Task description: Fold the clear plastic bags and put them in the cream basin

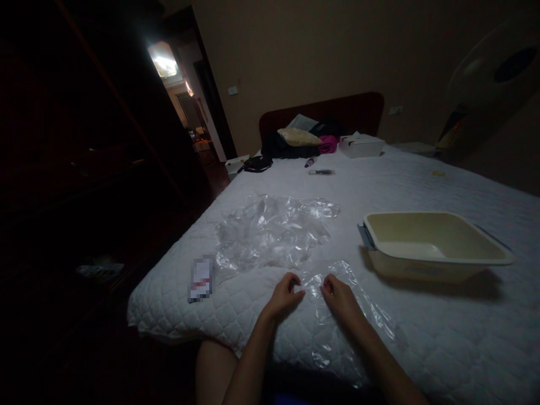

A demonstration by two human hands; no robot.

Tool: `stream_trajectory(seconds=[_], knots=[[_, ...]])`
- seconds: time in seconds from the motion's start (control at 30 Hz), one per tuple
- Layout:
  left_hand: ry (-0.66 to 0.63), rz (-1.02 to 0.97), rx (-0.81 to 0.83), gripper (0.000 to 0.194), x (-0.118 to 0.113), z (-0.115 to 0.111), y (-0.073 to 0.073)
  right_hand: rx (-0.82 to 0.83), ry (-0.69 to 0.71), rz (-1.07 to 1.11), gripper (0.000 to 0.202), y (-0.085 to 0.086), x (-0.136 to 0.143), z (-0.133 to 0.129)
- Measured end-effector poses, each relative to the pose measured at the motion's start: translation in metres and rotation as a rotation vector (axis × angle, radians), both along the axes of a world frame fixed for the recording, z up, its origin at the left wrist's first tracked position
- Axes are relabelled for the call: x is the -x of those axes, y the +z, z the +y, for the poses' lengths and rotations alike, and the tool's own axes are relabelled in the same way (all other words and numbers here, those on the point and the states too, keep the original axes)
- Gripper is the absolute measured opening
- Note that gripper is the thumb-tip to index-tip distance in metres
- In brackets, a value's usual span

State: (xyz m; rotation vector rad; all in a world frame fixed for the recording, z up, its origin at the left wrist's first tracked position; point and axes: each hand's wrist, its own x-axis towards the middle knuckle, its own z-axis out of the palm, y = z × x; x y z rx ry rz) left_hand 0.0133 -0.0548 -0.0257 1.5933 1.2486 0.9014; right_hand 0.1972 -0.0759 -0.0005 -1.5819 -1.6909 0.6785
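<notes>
A clear plastic bag [323, 320] lies on the bed at its front edge, between my forearms. My right hand [341, 298] is closed in a pinch at the upper part of this bag, with thumb and index fingertips together on the film. My left hand [283, 297] is at the bag's left side, its fingers curled and the thumb apart from the index finger. No film shows clearly between them. Beyond both hands spreads a crumpled heap of clear plastic bags [270, 230].
A cream plastic basin [434, 270] with grey handles stands right on the quilted white bed cover [248, 304]. A blurred-out packet [201, 279] lies left. Farther back are a thin wrapped item [322, 172], a white box [361, 146] and a black bag [257, 163]. A fan [485, 62] stands right.
</notes>
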Motion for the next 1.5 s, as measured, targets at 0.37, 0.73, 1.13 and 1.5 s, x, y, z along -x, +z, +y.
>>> stream_trajectory(seconds=[0.37, 0.73, 1.13, 1.5], knots=[[-0.09, 0.106, -0.165, 0.015, -0.003, -0.002, 0.009, -0.019, 0.042, -0.175, 0.024, 0.0, -0.002, 0.001], [0.045, 0.145, -0.184, 0.017, -0.01, -0.006, 0.013, 0.101, 0.124, -0.133, 0.026, 0.036, -0.027, 0.01], [-0.183, 0.632, -0.715, 0.013, -0.102, -0.076, 0.035, 0.073, 0.188, -0.281, 0.023, 0.041, -0.109, 0.011], [-0.294, 0.807, -0.839, 0.032, -0.175, -0.111, 0.024, 0.136, 0.149, 0.045, 0.028, 0.021, -0.145, 0.01]])
